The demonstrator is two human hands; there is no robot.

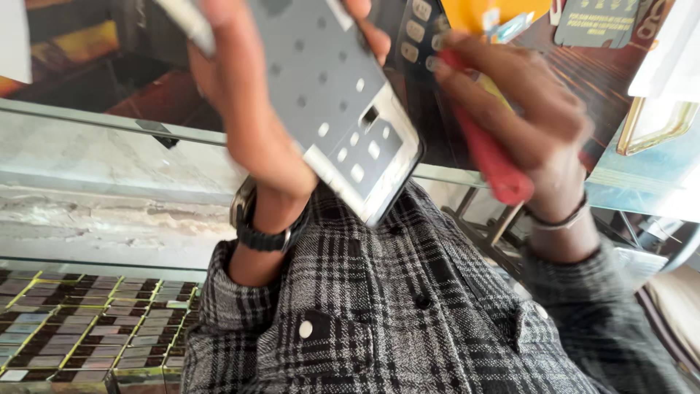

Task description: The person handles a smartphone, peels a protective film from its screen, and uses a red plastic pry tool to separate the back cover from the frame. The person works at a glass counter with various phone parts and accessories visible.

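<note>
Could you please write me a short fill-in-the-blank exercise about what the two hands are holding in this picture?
1. The left hand holds a flat grey ____ panel dotted with small square keys.
2. The right hand grips a tool with a ____ handle.
3. A dark ____ is strapped to the left wrist.
4. Both sleeves are of grey ____ cloth.

Missing words: keypad; red; watch; checked
</note>
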